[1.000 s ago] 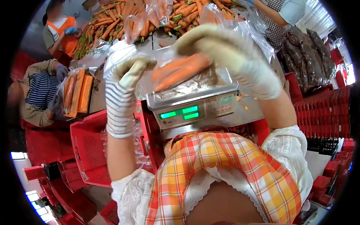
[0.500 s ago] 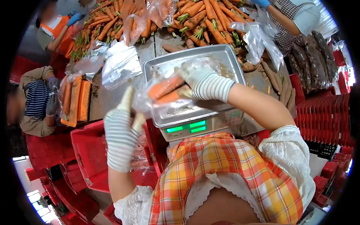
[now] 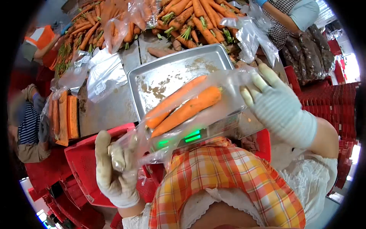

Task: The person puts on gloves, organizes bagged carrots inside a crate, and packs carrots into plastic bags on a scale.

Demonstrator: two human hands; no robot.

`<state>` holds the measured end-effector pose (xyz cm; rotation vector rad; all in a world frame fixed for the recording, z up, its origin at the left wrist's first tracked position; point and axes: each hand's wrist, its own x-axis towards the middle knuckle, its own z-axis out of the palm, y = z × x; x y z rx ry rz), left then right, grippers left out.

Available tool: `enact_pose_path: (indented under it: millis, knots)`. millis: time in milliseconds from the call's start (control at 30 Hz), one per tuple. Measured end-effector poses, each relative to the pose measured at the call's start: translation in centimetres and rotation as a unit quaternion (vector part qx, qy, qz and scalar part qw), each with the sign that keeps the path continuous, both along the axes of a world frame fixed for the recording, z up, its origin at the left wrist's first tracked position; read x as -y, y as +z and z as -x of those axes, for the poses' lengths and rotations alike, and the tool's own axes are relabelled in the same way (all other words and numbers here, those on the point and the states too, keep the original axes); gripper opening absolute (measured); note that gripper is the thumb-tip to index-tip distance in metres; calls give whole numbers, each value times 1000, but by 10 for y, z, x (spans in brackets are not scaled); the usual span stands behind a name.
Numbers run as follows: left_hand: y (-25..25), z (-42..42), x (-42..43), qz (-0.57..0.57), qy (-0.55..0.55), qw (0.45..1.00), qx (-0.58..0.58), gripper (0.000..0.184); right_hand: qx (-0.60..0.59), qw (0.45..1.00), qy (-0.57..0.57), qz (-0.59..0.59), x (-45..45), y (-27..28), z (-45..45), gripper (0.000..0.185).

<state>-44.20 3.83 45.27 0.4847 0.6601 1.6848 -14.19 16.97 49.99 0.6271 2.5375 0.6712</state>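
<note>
A clear plastic bag (image 3: 232,87) with two large carrots (image 3: 194,108) in it is stretched between my gloved hands, above the metal tray (image 3: 133,89) of a scale with lit green digits (image 3: 192,136). My left hand (image 3: 117,168) grips the bag's lower-left end over the red crate, fingers bent. At the bag's upper-right end, my right hand (image 3: 280,105) pinches the plastic between thumb and fingers. Brown dirt marks show on the tray.
Loose carrots (image 3: 183,19) lie piled at the back. A stack of plastic bags (image 3: 105,74) sits left of the scale. A red crate (image 3: 85,168) stands below my left hand. Co-workers (image 3: 28,126) are at the left and upper right; dark wrapped bundles (image 3: 307,53) lie at the right.
The bagged carrots have turned and spread out between my hands. My right hand has moved right to the bag's end, and my left hand has moved down and now holds the other end.
</note>
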Motion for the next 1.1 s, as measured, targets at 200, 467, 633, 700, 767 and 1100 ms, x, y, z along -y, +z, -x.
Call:
enact_pose_path:
  millis: [200,467,633,700,767,1100]
  knots:
    - [12,7,17,-32,-14,998,-51,50,-185,973,87,-106,10,21,-12,25]
    - [31,-1,-16,-263,189,361,-875,28,-502,820,249,-118,-12,-5,-12,38]
    - [25,-15,-47,-286,389,260,-836,29,-575,792,199,-58,-22,8,-6,33]
    - [34,-24,-60,-306,291,173,-890,23,-615,774,149,-21,-26,6,1,29]
    - [34,-23,-62,-326,240,152,-902,20,-644,756,80,80,-31,6,1,29]
    - [73,-43,-63,-277,-164,366,-873,62,-698,432,-209,532,-24,6,14,54]
